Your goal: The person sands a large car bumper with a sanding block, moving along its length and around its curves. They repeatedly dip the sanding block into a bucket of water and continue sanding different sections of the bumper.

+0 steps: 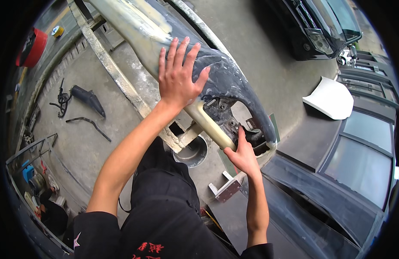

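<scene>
- A long car bumper (227, 82), dark with pale filler patches, is lying across a paint-spattered stand (117, 75) above the concrete floor (260, 47).
- The left hand (178, 77) is resting flat on the bumper's upper face, fingers spread wide, gripping nothing.
- The right hand (242, 155) is closing around the bumper's lower pale edge, near its cut-out end, thumb pointing up.
- A round bucket (193, 152) is sitting on the floor right under the bumper, between the stand's legs and the person's dark trousers.
- A small metal bracket (226, 188) is lying just below the bumper's end, near the right forearm.
- A white panel (331, 97) is lying well right of the bumper, and a black car (316, 26) is standing beyond it.
- Black trim pieces (89, 100) are lying on the floor left of the bumper.
- Dark glazed panels (363, 159) are crowding the space right of the bumper.
</scene>
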Demonstrator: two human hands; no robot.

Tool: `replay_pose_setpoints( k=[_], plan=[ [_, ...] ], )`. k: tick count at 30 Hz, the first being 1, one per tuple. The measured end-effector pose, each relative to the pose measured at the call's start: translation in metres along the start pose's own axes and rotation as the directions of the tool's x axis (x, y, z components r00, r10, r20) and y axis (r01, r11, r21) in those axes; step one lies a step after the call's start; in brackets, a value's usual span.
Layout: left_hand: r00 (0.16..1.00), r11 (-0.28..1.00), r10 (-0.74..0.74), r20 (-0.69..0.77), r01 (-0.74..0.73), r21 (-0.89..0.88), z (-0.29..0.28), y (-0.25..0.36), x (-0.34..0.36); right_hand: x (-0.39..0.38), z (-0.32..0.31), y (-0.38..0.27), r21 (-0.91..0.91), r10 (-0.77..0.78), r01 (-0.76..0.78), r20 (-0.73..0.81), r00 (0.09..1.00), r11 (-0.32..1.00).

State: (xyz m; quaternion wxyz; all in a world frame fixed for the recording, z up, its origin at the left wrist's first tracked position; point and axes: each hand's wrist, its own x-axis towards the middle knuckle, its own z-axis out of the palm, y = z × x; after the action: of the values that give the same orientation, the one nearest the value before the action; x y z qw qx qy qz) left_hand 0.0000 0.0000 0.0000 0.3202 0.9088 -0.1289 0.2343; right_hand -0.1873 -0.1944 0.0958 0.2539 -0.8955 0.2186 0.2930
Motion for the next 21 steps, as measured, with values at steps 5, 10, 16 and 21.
replay_pose_setpoints(
  k=[5,10,16,21],
  plan=[
    [0.998,0.998,0.058,-0.036,-0.057,0.027,-0.005,-0.017,0.020,0.000,-0.003,-0.014,0.138,-0.029,0.021,0.058,0.998,0.990],
    [1.000,1.000,0.022,-0.015,-0.022,-0.013,0.000,-0.008,0.012,0.006,0.001,-0.005,0.092,-0.038,0.041,-0.031,0.999,0.995],
    [1.000,1.000,0.015,-0.006,-0.015,-0.022,0.001,0.002,0.005,-0.005,0.008,0.002,0.010,-0.072,0.074,-0.124,0.990,0.997],
    [1.000,1.000,0.005,0.015,-0.005,0.004,0.000,0.000,-0.001,-0.019,-0.011,-0.013,0.021,-0.004,0.004,-0.017,1.000,1.000]
  ],
)
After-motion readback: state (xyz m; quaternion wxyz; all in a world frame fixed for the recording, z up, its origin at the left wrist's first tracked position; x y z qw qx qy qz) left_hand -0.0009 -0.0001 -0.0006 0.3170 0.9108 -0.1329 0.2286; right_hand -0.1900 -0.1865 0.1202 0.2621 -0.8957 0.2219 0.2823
